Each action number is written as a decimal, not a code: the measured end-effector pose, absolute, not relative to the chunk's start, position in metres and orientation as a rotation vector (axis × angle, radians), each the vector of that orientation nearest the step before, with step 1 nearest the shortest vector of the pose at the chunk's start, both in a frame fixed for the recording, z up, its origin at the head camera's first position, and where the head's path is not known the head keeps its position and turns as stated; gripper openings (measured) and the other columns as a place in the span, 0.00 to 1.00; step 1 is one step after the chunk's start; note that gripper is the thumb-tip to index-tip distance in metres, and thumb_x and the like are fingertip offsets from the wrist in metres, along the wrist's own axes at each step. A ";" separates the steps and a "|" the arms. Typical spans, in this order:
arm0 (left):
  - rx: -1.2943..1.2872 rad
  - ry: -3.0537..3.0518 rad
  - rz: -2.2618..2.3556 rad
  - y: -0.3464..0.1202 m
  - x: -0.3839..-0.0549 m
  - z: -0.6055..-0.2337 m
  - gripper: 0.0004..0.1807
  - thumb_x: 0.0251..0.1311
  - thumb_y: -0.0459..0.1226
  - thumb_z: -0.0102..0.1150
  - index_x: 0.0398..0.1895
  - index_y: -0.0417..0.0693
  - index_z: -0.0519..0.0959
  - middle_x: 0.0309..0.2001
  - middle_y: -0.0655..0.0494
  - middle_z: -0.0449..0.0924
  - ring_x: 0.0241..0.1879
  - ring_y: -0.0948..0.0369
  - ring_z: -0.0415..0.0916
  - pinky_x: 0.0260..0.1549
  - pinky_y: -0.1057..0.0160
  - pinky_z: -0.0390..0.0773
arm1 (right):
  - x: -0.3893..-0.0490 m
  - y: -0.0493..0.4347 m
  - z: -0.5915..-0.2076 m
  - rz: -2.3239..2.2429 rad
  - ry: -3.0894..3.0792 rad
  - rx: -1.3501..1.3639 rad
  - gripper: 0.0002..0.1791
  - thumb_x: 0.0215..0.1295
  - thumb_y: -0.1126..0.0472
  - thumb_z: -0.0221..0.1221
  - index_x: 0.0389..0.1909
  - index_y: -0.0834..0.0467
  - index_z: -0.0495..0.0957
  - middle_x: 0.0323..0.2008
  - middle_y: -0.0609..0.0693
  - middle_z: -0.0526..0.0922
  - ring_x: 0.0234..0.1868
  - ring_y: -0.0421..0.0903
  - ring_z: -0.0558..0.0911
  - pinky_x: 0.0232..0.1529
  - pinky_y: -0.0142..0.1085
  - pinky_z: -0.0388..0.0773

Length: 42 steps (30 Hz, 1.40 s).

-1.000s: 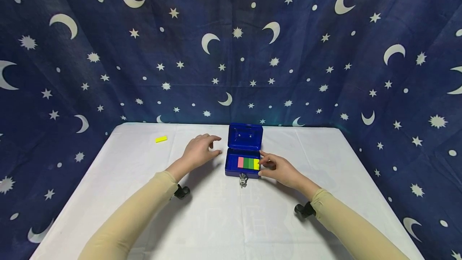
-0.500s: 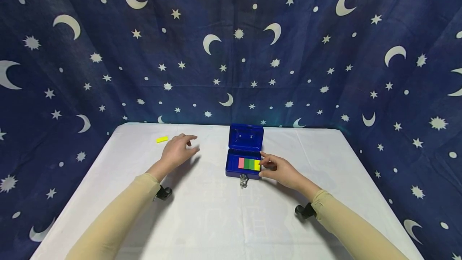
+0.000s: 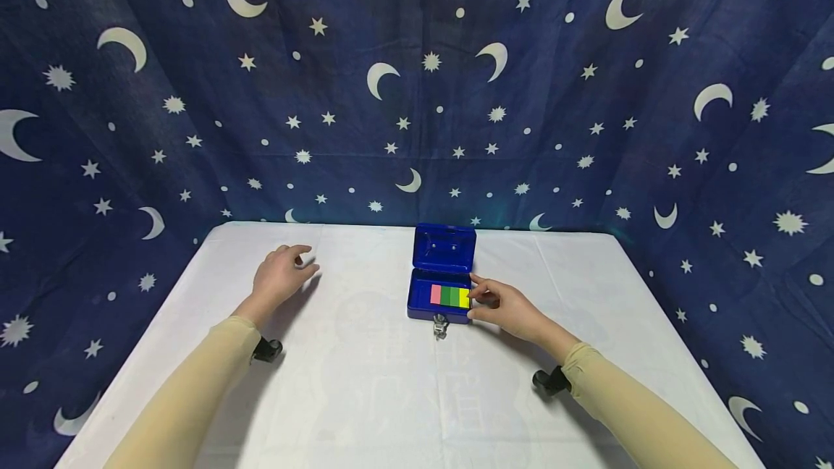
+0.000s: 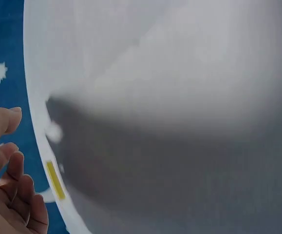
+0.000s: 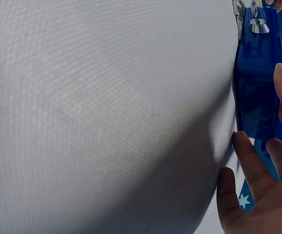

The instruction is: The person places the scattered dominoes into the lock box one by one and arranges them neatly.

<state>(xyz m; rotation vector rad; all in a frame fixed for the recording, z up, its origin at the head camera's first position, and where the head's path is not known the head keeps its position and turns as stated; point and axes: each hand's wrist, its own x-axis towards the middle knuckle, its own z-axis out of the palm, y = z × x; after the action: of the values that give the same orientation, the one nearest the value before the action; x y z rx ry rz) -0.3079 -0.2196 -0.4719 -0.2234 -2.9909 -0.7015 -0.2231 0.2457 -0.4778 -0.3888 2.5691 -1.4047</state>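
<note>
My left hand [image 3: 279,281] hovers over the left part of the table, thumb and index apart, nothing between them. In the left wrist view a yellow block [image 4: 55,180] lies on the white cloth beyond my left hand [image 4: 14,195]; the head view hides it behind that hand. My right hand [image 3: 511,304] rests against the right side of a blue cash box [image 3: 418,306], fingertips at its rim. The box's lid [image 3: 444,248] stands raised. Inside lie a pink block [image 3: 435,294], green blocks [image 3: 449,296] and a yellow block [image 3: 464,298] side by side.
Keys [image 3: 440,326] hang from the lock on the box's front. A white cloth [image 3: 365,396] covers the table. Behind it hangs a dark blue curtain [image 3: 339,85] with moons and stars. Each wrist carries a small black camera [image 3: 267,350].
My left hand has moved left, away from the box, and now covers the yellow block in the head view. My right hand has stayed at the box.
</note>
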 end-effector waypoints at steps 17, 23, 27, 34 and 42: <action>0.077 -3.005 -0.768 -0.248 -0.317 -0.480 0.32 0.70 0.47 0.58 0.71 0.38 0.69 0.53 0.36 0.74 0.53 0.39 0.70 0.50 0.41 0.71 | -0.224 0.247 -0.480 -1.410 2.568 -0.386 0.16 0.63 0.57 0.72 0.48 0.57 0.80 0.76 0.53 0.64 0.61 0.54 0.79 0.62 0.54 0.72; 0.112 -3.025 -0.761 -0.254 -0.323 -0.480 0.32 0.70 0.47 0.56 0.71 0.37 0.68 0.52 0.36 0.74 0.54 0.39 0.69 0.52 0.39 0.70 | -0.223 0.245 -0.479 -1.396 2.567 -0.378 0.15 0.64 0.58 0.71 0.48 0.56 0.80 0.76 0.52 0.64 0.61 0.53 0.79 0.62 0.53 0.72; 0.151 -3.037 -0.751 -0.257 -0.327 -0.483 0.31 0.71 0.45 0.55 0.71 0.36 0.68 0.52 0.35 0.73 0.54 0.38 0.68 0.53 0.38 0.69 | -0.223 0.245 -0.478 -1.390 2.570 -0.379 0.15 0.64 0.59 0.71 0.49 0.57 0.80 0.76 0.52 0.64 0.61 0.54 0.79 0.62 0.53 0.72; 0.222 -3.084 -0.769 -0.260 -0.330 -0.487 0.30 0.72 0.43 0.53 0.73 0.38 0.67 0.57 0.32 0.71 0.58 0.36 0.67 0.59 0.36 0.66 | -0.223 0.245 -0.478 -1.389 2.563 -0.389 0.17 0.64 0.57 0.71 0.49 0.58 0.80 0.76 0.53 0.63 0.63 0.54 0.78 0.63 0.53 0.71; 0.195 -3.129 -0.711 -0.255 -0.331 -0.487 0.31 0.72 0.45 0.52 0.74 0.39 0.66 0.59 0.31 0.70 0.59 0.35 0.66 0.59 0.35 0.66 | -0.223 0.246 -0.477 -1.398 2.562 -0.384 0.16 0.64 0.59 0.71 0.49 0.58 0.80 0.76 0.53 0.63 0.62 0.55 0.78 0.63 0.53 0.71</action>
<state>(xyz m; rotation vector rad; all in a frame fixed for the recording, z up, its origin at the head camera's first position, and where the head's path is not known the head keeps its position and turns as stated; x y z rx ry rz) -0.3314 -0.2553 -0.4866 0.1948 -3.1294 -0.7113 -0.2231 0.2458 -0.4775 -0.3840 2.5620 -1.3980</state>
